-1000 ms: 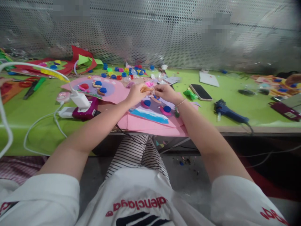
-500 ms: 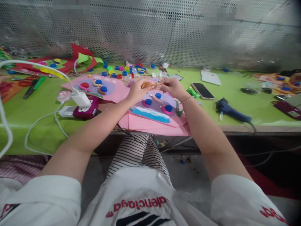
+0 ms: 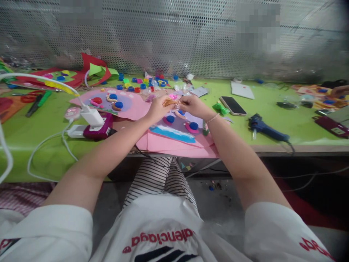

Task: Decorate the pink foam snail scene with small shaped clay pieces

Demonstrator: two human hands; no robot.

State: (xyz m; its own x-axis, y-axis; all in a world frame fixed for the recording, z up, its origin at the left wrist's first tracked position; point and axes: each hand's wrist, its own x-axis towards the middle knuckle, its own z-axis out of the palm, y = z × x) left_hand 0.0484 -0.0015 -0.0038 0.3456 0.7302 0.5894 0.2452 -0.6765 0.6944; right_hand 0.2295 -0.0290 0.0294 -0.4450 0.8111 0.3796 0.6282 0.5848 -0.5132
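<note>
In the head view, my left hand (image 3: 159, 108) is closed round a small orange-brown packet (image 3: 169, 103) that looks like modelling clay in clear wrap. My right hand (image 3: 195, 106) pinches at the packet's right end, its fingertips close to the left ones. Both hands are above a pink paper sheet (image 3: 163, 145) that bears a lilac patch, a blue-and-white strip (image 3: 173, 134) and several clay snails with blue bottle-cap shells, such as the pink snail (image 3: 192, 127). My right hand and forearm cover part of this sheet.
A similar pink sheet (image 3: 133, 109) lies to the left, near a purple power adapter (image 3: 98, 128) with white cables. Bottle caps (image 3: 131, 88) are scattered behind. On the right are a green packet (image 3: 220, 108), a phone (image 3: 233, 105) and a blue glue gun (image 3: 268, 129). Another person's hand (image 3: 340, 91) shows far right.
My right hand has shifted slightly left and down, and both hands have drawn closer together round the packet. The view has shifted slightly.
</note>
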